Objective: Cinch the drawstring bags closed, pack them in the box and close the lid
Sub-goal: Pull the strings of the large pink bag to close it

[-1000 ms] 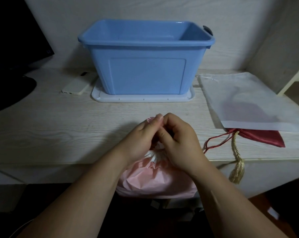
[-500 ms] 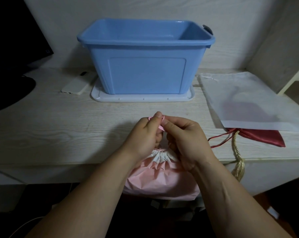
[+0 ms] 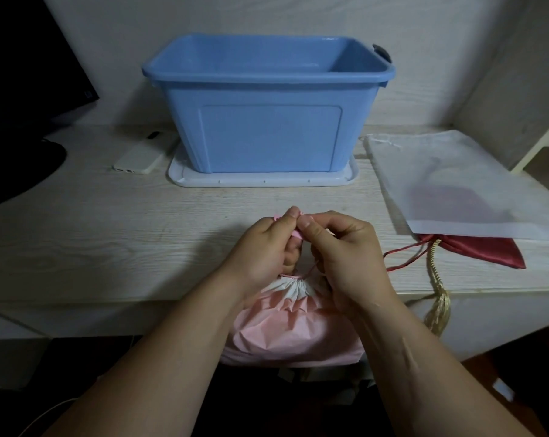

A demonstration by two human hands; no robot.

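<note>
Left hand point(image 3: 263, 251) and right hand point(image 3: 345, 257) are pinching the pink bag point(image 3: 293, 337) drawstring point(image 3: 311, 268), box point(image 3: 267, 134) sitting at twelve o'clock.

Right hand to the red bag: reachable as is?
Likely yes, once freed: the right hand pinches the pink drawstring now. The red bag shows a corner and cords beside it on the desk; the white bag covers the rest.
</note>
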